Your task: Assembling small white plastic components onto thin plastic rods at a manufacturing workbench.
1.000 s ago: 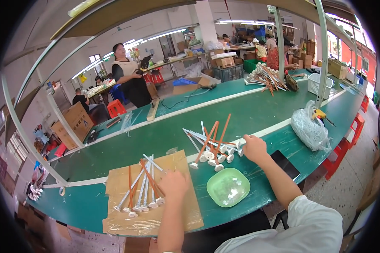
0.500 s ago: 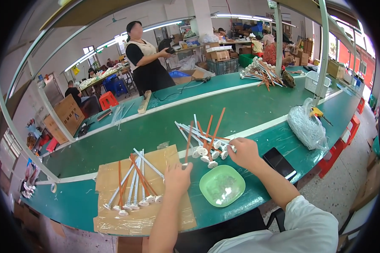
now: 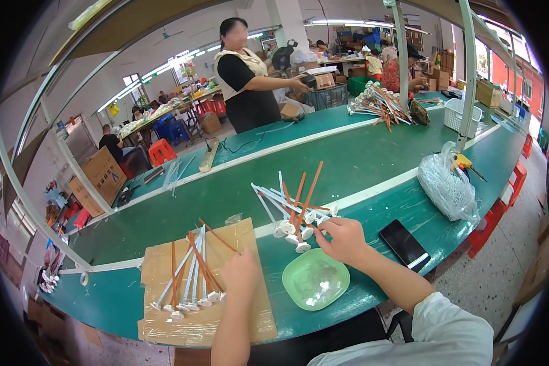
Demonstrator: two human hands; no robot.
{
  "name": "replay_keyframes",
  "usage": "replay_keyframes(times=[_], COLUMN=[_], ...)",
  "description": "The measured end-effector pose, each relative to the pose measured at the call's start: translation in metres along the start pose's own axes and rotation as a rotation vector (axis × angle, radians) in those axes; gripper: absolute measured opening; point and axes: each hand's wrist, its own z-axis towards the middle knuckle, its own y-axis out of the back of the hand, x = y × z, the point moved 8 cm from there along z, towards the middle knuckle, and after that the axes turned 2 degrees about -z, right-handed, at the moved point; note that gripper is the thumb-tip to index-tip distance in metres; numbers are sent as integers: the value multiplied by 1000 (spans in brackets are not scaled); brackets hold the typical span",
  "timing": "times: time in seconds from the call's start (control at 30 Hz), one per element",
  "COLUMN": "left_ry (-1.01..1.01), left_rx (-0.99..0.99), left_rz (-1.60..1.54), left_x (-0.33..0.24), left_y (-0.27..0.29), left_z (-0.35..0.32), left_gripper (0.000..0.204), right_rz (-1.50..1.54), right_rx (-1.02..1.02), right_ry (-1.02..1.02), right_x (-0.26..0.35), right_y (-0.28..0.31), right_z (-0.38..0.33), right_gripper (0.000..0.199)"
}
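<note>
My left hand [image 3: 240, 271], smeared by motion, is closed over the right part of a cardboard sheet [image 3: 250, 323]. From its fingertips a thin brown stick [image 3: 216, 233] slants up and to the left. Beside it lies a fan of brown and whitish sticks [image 3: 192, 268] with white round ends toward me. My right hand [image 3: 344, 242] has its fingers pinched at the near edge of a second pile of such sticks [image 3: 302, 204]; what lies between the fingertips is hidden. Just below that pile sits a light green bowl [image 3: 316, 279] with small clear contents.
A black phone [image 3: 404, 243] and a clear plastic bag of thin pieces [image 3: 448, 189] lie to the right. Farther off are a larger stick heap [image 3: 381, 105], a white basket [image 3: 460, 114] and metal posts [image 3: 466, 73]. A person [image 3: 244, 79] stands across the bench holding a dark object.
My left hand has moved left and down, swinging the brown stick from upright to slanting over the cardboard. My right hand has shifted slightly nearer. The person opposite has moved right.
</note>
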Motion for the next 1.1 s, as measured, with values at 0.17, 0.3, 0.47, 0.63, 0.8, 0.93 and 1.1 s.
replay_keyframes(times=[0.17,0.3,0.47,0.63,0.8,0.93,1.1], left_ry=[51,-232,-455,-563,-648,-678,-764], left_rx=[-51,-206,-135,-81,-118,-210,-334], left_rz=[-115,-735,-1021,-963,-833,-799,-796], left_x=[-7,-32,-67,-80,-83,-85,-88], left_y=[25,24,25,28,18,28,37], left_z=[-1,-12,-34,-36,-43,-45,-49], left_gripper=[18,13,37,46,52,54,56], right_rz=[54,253,352,434,459,447,397], right_rx=[62,76,181,205,168,171,36], right_ry=[36,159,143,63,152,132,228], right_x=[6,26,42,31,35,37,42], right_y=[-7,-11,-20,-23,-25,-23,-16], right_z=[-4,-9,-18,-17,-17,-19,-23], right_gripper=[9,15,25,24,24,19,26])
